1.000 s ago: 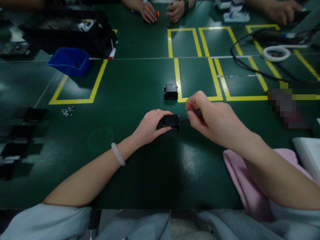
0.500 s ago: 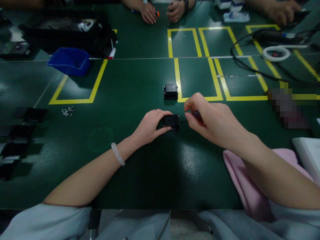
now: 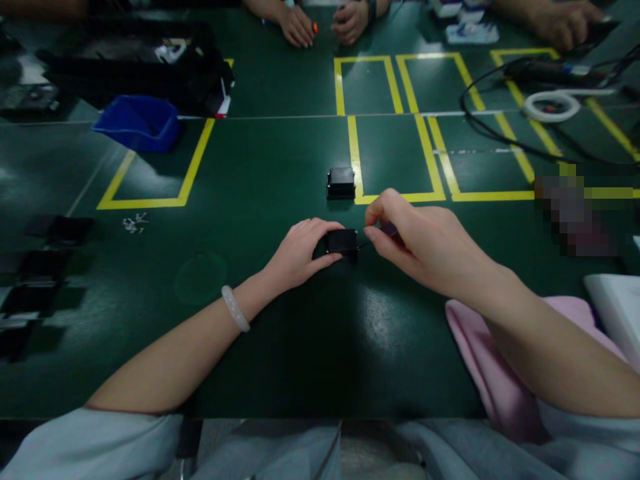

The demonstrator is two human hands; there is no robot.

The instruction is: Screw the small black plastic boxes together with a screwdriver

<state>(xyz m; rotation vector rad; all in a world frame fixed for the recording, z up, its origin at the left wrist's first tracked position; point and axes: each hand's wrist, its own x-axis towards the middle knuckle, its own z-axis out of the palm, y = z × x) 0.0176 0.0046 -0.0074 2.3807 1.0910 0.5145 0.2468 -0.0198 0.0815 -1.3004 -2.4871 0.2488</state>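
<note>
Between the thumb and fingers of my left hand (image 3: 303,250) is a small black box (image 3: 343,241) lying on the green table. My right hand (image 3: 425,237) is closed around the dark handle of a screwdriver (image 3: 390,229), most of it hidden by the fingers. Its thin shaft points left, and the tip reaches the box's right side. A second small black box (image 3: 341,183) stands just beyond the first one. Off to the left lies a little heap of screws (image 3: 135,223).
A blue bin (image 3: 137,123) and a large black case (image 3: 135,67) stand at the far left. Several black parts (image 3: 40,267) line the left side. A pink cloth (image 3: 500,367) lies under my right forearm. Across the table rest another person's hands (image 3: 350,23); cables (image 3: 480,117) lie far right.
My right hand has shifted very slightly left, its fingers turning a little around the screwdriver handle. The left hand and the held box keep their place.
</note>
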